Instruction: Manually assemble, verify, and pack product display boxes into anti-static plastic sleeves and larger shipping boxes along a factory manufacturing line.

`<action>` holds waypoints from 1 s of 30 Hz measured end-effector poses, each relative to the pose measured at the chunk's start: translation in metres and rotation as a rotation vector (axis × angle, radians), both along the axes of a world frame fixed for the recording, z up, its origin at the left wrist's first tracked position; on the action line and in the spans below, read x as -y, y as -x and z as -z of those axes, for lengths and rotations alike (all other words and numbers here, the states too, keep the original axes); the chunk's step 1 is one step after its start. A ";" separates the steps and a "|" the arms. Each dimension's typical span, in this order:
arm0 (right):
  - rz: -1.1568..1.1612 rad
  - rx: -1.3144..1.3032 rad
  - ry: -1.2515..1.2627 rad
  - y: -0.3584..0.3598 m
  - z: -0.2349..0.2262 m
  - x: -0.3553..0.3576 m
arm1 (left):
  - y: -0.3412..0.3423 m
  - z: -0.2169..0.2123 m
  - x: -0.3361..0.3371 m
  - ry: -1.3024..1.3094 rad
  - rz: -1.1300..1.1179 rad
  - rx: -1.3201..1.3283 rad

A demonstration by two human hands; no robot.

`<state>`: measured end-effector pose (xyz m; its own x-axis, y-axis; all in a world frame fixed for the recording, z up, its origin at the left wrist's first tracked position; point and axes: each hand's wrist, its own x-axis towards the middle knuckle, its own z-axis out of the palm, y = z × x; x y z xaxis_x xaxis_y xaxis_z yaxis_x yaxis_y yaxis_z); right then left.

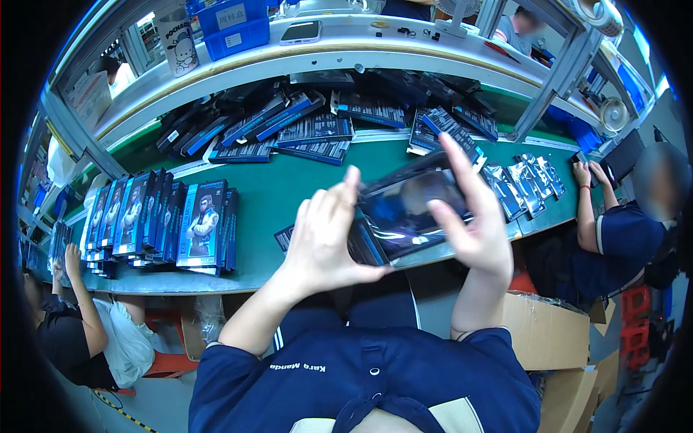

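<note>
Between my hands, near the table's front edge, is a shiny dark flat package (pixel 408 216) in clear plastic. It is tilted, and part of a dark box with a blue edge (pixel 367 244) shows by its left end. My left hand (pixel 325 234) is at that end, open, with thumb and index finger stretched wide apart along it. My right hand (pixel 473 216) is at the other end, somewhat blurred. Its index finger points up past the package's far edge and its thumb lies over the plastic face. The remaining right fingers are mostly hidden.
Printed dark-blue boxes (pixel 202 227) stand in rows on the left. More boxes (pixel 314 130) lie heaped under the shelf. Silvery plastic-wrapped pieces (pixel 530 184) lie on the right. Co-workers sit at both sides. Cardboard cartons (pixel 545 332) stand below right; a blue bin (pixel 234 29) sits on the shelf.
</note>
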<state>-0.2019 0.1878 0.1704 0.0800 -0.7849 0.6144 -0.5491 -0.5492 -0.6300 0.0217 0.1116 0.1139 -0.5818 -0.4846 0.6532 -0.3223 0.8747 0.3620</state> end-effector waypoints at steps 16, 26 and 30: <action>-0.129 -0.296 0.023 -0.048 0.003 0.035 | 0.026 0.047 -0.012 -0.346 0.010 -0.636; -0.492 1.024 -0.390 -0.064 0.051 0.035 | 0.012 0.053 -0.005 -0.221 -0.121 -0.677; 0.016 0.507 0.361 -0.091 0.095 0.041 | 0.006 0.021 -0.005 -0.902 0.353 -1.113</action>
